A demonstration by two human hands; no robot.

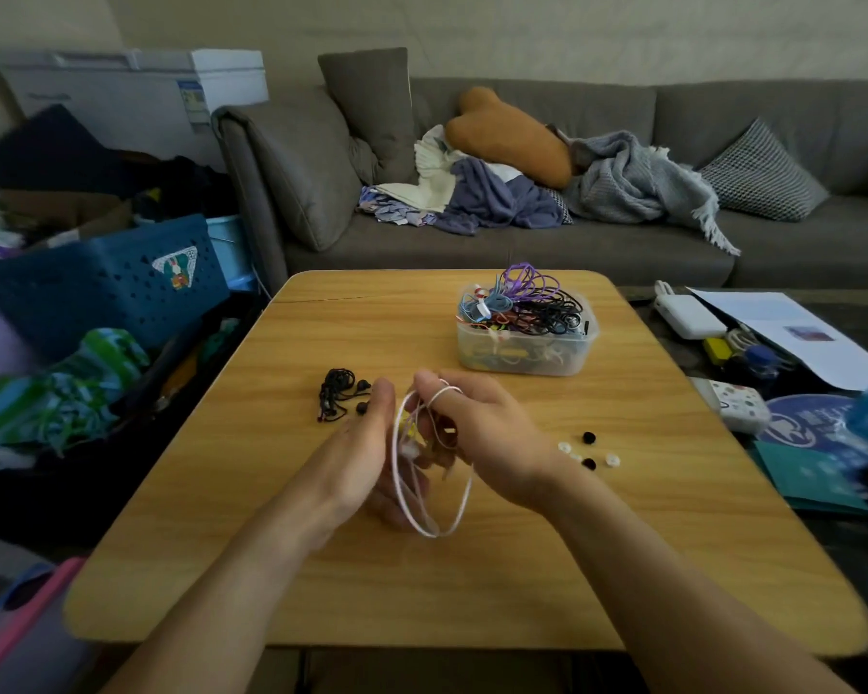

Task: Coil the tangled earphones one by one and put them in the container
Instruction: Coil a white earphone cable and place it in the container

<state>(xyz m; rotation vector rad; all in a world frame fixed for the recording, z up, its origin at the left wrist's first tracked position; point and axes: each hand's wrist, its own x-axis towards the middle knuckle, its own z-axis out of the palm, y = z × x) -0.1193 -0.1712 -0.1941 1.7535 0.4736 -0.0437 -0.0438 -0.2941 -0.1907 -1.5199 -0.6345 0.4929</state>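
Above the middle of the wooden table (pixel 422 583) a white earphone cable (pixel 442 528) hangs in long loops between both hands. My left hand (pixel 367 458) has the loops running around its fingers. My right hand (pixel 482 438) pinches the cable, and one strand crosses its index finger. A tangled black earphone (pixel 336 393) lies on the table just left of my left hand. The clear plastic container (pixel 522 360) stands at the back right of the table, heaped with several coiled earphones in purple, blue and black.
Small black and white ear tips (pixel 590 450) lie scattered right of my right hand. A grey sofa (pixel 622 252) runs behind the table. A blue basket (pixel 96 288) and clutter crowd the left side; a white charger (pixel 687 315), papers and boxes lie to the right.
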